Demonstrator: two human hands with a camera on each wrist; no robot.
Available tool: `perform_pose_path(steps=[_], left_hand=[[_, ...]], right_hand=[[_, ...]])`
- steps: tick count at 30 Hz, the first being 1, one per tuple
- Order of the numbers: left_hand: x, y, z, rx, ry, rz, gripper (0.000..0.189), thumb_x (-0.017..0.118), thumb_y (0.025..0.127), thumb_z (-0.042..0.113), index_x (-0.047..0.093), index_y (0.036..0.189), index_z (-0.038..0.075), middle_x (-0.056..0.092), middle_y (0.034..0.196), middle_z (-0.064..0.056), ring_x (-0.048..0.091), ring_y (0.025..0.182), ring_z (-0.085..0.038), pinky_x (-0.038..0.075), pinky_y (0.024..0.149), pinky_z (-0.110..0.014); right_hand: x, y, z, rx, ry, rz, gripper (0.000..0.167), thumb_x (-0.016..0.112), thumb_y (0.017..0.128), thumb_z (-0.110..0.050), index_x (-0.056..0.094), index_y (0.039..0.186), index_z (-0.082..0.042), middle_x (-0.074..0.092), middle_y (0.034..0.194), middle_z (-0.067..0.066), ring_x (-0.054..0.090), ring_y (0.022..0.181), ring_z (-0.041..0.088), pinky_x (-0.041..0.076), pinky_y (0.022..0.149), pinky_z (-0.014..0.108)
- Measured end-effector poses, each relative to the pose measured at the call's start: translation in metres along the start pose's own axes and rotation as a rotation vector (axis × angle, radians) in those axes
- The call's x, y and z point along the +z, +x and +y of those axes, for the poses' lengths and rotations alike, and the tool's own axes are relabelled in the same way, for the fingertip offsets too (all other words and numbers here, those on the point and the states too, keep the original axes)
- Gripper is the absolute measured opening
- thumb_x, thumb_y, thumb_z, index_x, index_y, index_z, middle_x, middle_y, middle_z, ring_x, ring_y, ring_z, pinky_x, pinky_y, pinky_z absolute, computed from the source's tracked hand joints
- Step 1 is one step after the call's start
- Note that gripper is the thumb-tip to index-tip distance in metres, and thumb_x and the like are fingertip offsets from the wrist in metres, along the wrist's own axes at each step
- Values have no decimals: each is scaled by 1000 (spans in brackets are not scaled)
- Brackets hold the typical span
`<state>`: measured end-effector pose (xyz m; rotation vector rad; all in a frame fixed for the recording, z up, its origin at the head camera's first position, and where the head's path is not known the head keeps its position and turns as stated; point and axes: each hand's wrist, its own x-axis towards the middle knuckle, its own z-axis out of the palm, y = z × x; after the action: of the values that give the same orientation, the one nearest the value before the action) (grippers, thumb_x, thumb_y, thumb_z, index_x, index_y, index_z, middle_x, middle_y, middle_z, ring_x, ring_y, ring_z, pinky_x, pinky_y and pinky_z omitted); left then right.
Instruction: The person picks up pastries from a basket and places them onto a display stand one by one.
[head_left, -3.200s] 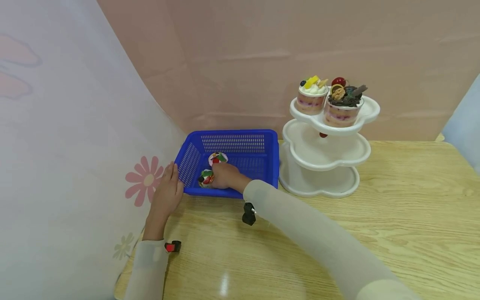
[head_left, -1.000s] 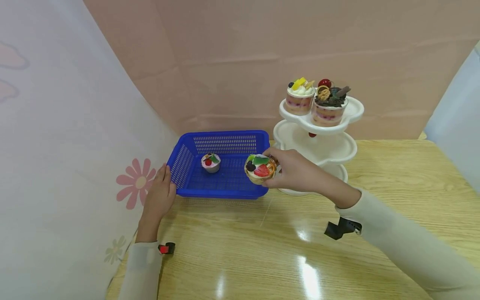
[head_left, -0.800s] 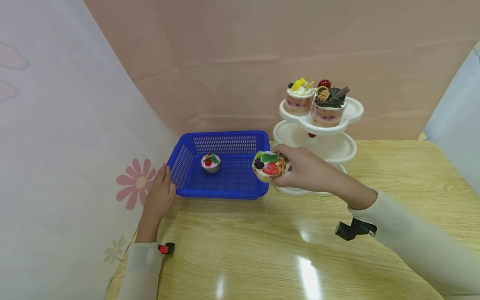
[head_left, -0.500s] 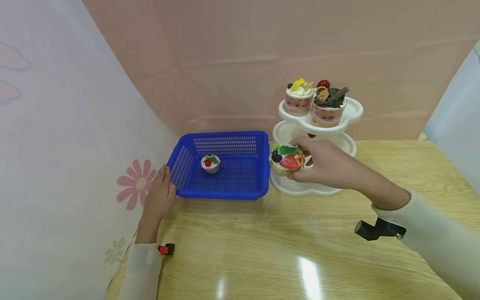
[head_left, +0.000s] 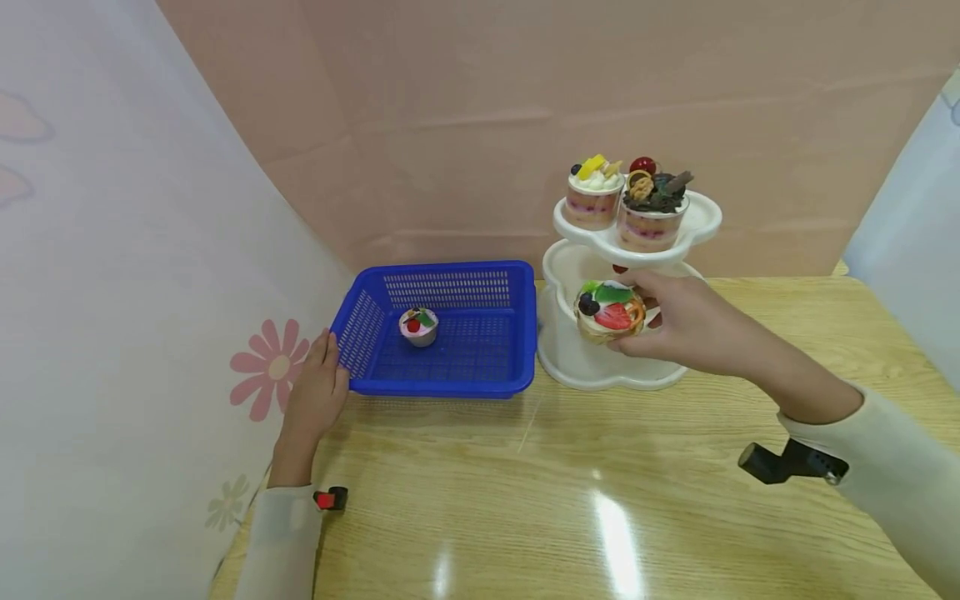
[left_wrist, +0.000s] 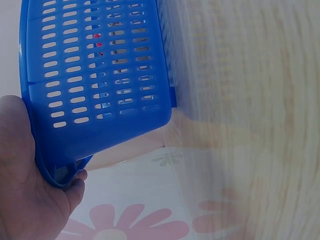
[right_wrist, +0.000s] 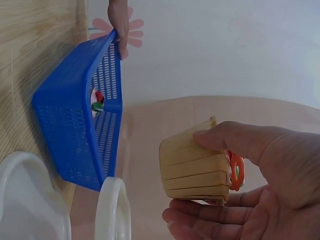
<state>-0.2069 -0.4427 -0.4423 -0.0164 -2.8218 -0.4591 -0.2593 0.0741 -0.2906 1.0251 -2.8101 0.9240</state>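
Note:
My right hand (head_left: 693,323) pinches a cupcake (head_left: 609,314) between thumb and fingers. It is topped with a strawberry slice, dark berries, a green leaf and a pretzel-like ring; its ribbed tan cup (right_wrist: 195,167) shows in the right wrist view. In the head view, the hand and cupcake overlap the middle and bottom tiers of a white three-tier stand (head_left: 585,362); contact cannot be told. My left hand (head_left: 315,392) grips the left rim of a blue perforated basket (head_left: 442,388). Inside the basket stands another cupcake (head_left: 418,327) with pink cream and a red berry.
On the stand's top tier sit a layered dessert cup with yellow fruit (head_left: 595,193) and another with chocolate topping (head_left: 651,212). A red cherry (head_left: 642,166) shows behind them. The stand is close to the basket's right side on the wooden table (head_left: 480,492).
My right hand has taken the fruit-topped cupcake from the basket and moved it right, to in front of the stand. The left hand stays at the basket rim. The view has shifted slightly.

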Motion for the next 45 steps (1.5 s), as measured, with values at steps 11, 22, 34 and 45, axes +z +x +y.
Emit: perform_pose_path(steps=[11, 22, 34, 45], left_hand=[[0, -1, -1, 1, 6, 0, 58, 35, 104, 15, 25, 154, -12, 20, 164, -28, 22, 150, -47, 29, 114, -65], [0, -1, -1, -4, 4, -9, 58, 34, 103, 14, 24, 155, -12, 18, 164, -28, 21, 150, -47, 28, 115, -65], [1, 1, -1, 15, 12, 15, 58, 36, 103, 15, 25, 154, -12, 22, 162, -30, 25, 148, -48, 30, 113, -66], [3, 2, -2, 18, 12, 14, 58, 36, 103, 13, 25, 154, -12, 22, 163, -29, 23, 149, -47, 28, 114, -65]], right_hand=[[4, 2, 22, 31, -34, 31, 59, 87, 79, -26, 60, 126, -2, 72, 105, 9, 66, 91, 21, 54, 72, 34], [18, 12, 38, 49, -31, 86, 60, 86, 79, -25, 62, 126, 2, 70, 108, 14, 64, 95, 27, 52, 79, 44], [27, 27, 53, 78, 66, 116, 67, 83, 83, -26, 56, 137, 2, 65, 123, 22, 60, 108, 34, 47, 92, 51], [32, 39, 60, 124, 114, 127, 68, 85, 80, -22, 56, 137, -2, 63, 128, 20, 57, 113, 33, 43, 99, 51]])
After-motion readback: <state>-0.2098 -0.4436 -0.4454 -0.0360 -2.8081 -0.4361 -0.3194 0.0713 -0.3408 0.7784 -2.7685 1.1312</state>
